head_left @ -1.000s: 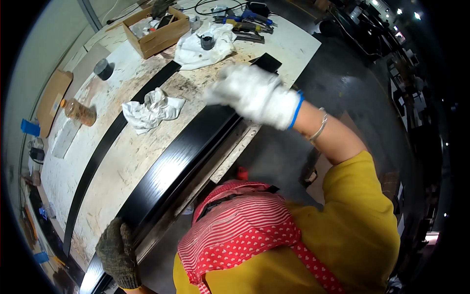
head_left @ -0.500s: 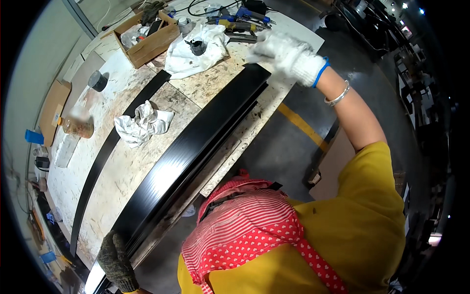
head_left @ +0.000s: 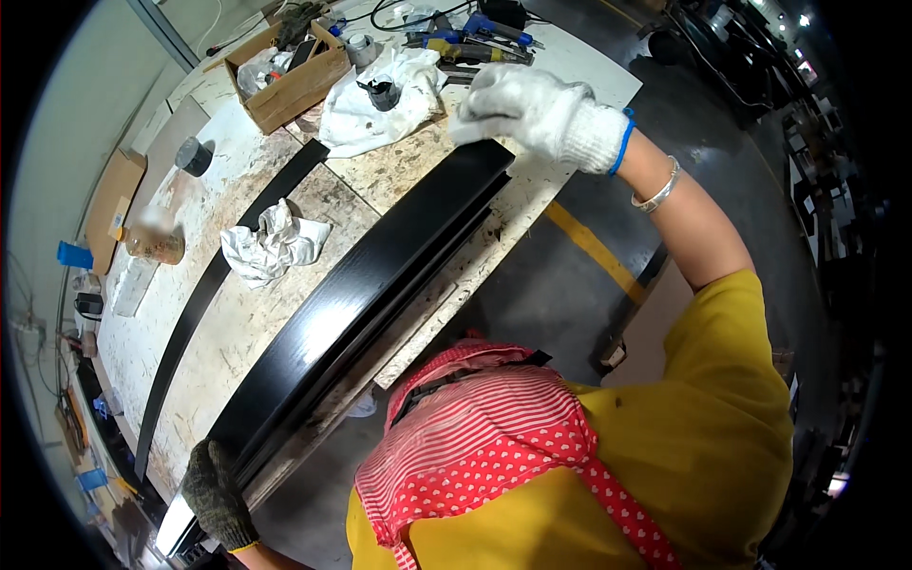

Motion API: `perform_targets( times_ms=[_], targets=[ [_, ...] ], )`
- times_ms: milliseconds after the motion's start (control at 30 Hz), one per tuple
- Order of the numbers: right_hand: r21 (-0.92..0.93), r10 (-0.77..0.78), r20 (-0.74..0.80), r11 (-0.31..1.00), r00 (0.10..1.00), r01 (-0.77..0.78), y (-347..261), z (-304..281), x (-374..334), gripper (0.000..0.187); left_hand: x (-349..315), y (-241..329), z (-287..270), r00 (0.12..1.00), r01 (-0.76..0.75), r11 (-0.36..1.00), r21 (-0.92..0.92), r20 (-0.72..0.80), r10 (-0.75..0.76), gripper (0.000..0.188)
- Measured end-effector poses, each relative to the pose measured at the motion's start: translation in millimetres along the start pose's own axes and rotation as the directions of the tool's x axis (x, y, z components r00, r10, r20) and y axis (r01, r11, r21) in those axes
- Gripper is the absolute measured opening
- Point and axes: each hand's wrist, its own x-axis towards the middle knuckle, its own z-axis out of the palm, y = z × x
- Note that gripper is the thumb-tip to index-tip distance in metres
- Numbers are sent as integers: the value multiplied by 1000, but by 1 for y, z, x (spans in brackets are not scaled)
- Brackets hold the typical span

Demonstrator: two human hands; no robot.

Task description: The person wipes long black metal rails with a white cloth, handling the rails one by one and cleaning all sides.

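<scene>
A long black board [head_left: 332, 294] with a glossy face lies along the near edge of the worktable, and a grooved side faces me. My left hand [head_left: 218, 494], in a dark green knit glove, is closed around the board's near-left end. At the far end, my right hand [head_left: 518, 112] in a white knit glove hovers by the board's tip, its fingers bent and apart. I see nothing held in it; its fingertips are slightly blurred. A thin black strip [head_left: 199, 299] lies farther in, with a crumpled white cloth [head_left: 271, 245] against it.
Across the stained worktable [head_left: 366, 347] stand a cardboard box [head_left: 290, 90] of odds and ends, a dark cup [head_left: 382, 93] on a white rag [head_left: 347, 123], a grey-lidded jar [head_left: 193, 157] and a blurred bottle [head_left: 155, 242]. Blue and yellow power tools [head_left: 475, 43] lie beyond my right hand.
My right hand has come left and slightly down, nearer the board's far end. The left hand keeps its hold on the near end. The view has shifted slightly.
</scene>
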Motion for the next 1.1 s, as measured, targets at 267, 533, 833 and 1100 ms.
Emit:
perform_targets(
  times_ms=[267, 533, 833, 1100],
  targets=[
    [-188, 77, -39, 979, 996, -83, 27, -9, -11, 32, 3, 7, 3, 999, 35, 998, 57, 21, -36, 31],
    [-132, 99, 1, 986, 995, -98, 21, -13, -13, 33, 9, 28, 1, 997, 23, 964, 265, 66, -42, 32],
    [-175, 75, -134, 980, 988, -98, 11, -6, -19, 22, 12, 37, 3, 995, 42, 926, 376, 63, -71, 32],
    [-302, 268, -20, 917, 963, -261, -3, -2, -12, 21, 12, 38, -1, 990, 87, 941, 328, 80, -119, 33]
  ],
)
